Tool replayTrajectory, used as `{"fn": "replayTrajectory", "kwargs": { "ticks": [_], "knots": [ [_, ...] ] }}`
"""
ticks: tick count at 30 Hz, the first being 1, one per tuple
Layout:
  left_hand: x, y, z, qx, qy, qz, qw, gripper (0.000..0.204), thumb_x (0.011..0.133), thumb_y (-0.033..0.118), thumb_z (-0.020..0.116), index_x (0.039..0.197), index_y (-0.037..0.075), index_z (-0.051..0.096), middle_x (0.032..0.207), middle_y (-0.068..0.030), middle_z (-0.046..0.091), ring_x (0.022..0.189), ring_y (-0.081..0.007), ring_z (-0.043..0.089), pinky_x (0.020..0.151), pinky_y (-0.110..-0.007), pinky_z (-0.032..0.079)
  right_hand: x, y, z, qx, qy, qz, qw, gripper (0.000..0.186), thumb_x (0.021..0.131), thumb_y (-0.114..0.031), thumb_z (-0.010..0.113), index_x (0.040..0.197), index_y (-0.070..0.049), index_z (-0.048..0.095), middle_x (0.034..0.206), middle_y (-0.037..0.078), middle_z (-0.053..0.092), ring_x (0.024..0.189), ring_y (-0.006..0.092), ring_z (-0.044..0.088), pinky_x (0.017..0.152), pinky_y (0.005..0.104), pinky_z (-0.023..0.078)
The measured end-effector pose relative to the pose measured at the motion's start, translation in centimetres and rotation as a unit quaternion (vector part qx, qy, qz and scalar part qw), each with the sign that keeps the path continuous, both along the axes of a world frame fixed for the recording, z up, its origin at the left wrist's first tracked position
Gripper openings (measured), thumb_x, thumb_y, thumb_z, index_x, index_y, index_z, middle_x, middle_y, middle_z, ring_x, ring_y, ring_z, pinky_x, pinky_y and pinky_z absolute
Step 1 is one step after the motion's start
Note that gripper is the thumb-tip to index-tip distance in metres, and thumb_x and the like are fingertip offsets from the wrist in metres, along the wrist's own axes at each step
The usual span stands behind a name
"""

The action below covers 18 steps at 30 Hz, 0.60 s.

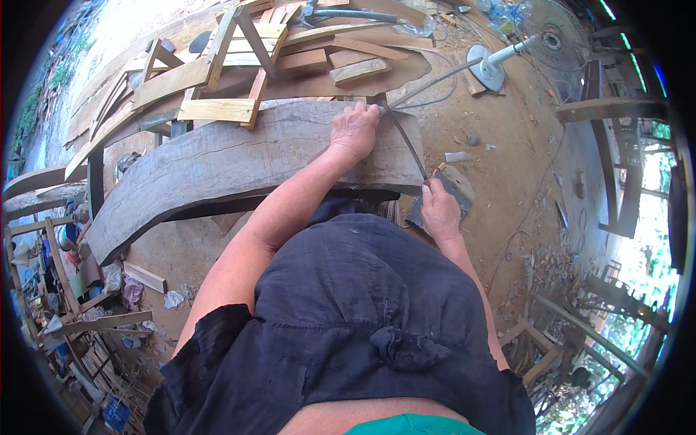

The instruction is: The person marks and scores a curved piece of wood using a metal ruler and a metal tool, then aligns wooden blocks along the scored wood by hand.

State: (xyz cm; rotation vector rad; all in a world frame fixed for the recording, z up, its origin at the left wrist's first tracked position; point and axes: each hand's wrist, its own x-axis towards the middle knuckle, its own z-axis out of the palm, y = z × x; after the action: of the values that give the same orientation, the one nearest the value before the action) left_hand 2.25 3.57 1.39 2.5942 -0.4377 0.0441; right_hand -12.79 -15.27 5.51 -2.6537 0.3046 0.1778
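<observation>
Your left hand [355, 134] was on top of the wide grey board [239, 156], near its far edge. Its fingers were bent, with the tips by the corner of the bent metal bar [407, 145]. I could not tell if they gripped it. One part of the bar lay across the board near its right end, and the other part stuck out past the far edge.

Your right hand [441, 209] was just past the board's right end, by the near tip of the bar. Its fingers were pinched closed on a small brown stick [438, 169].

The board lay sideways in front of you. Past it was a pile of wood pieces [170, 83], and a white fan [493, 67] stood to the far right.
</observation>
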Motion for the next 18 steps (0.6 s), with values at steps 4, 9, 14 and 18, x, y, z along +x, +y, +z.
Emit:
{"fn": "replayTrajectory", "kwargs": {
  "ticks": [4,9,14,18],
  "knots": [
    [0.1,0.5,-0.3,-0.002,-0.003,-0.012,1.0,0.015,0.088,0.02,0.056,0.098,0.009,0.057,0.095,-0.0127,0.06,0.093,-0.0327,0.06,0.079,-0.045,0.05,0.0,0.3,0.4,0.004,-0.02,0.007,1.0,0.014,0.091,-0.02,0.053,0.098,-0.009,0.057,0.077,0.022,0.064,0.078,0.0425,0.063,0.065,0.0523,0.047],
    [0.5,0.3,-0.5,-0.008,0.024,-0.02,0.999,0.015,0.088,0.02,0.055,0.096,0.007,0.056,0.094,-0.0136,0.06,0.094,-0.0334,0.06,0.079,-0.045,0.05,2.0,-0.9,0.0,-0.02,-0.014,-0.005,1.0,0.015,0.092,-0.021,0.053,0.094,-0.007,0.056,0.078,0.023,0.064,0.078,0.0434,0.062,0.066,0.0525,0.046],
    [0.8,1.1,-0.7,-0.024,0.013,0.003,1.0,0.014,0.088,0.02,0.055,0.093,0.007,0.055,0.093,-0.0139,0.06,0.092,-0.034,0.06,0.078,-0.046,0.05,2.4,-0.6,0.9,0.017,-0.006,0.037,0.999,0.016,0.092,-0.021,0.052,0.094,-0.005,0.055,0.077,0.023,0.063,0.078,0.0446,0.061,0.066,0.0522,0.045],
    [0.7,0.6,-0.5,-0.023,0.013,0.011,1.0,0.013,0.087,0.019,0.055,0.092,0.008,0.056,0.093,-0.0138,0.06,0.091,-0.0335,0.06,0.077,-0.046,0.05,1.2,0.1,0.6,0.043,-0.053,0.032,0.997,0.017,0.092,-0.021,0.052,0.096,-0.006,0.057,0.077,0.023,0.063,0.078,0.0441,0.061,0.064,0.0509,0.046]
  ]
}}
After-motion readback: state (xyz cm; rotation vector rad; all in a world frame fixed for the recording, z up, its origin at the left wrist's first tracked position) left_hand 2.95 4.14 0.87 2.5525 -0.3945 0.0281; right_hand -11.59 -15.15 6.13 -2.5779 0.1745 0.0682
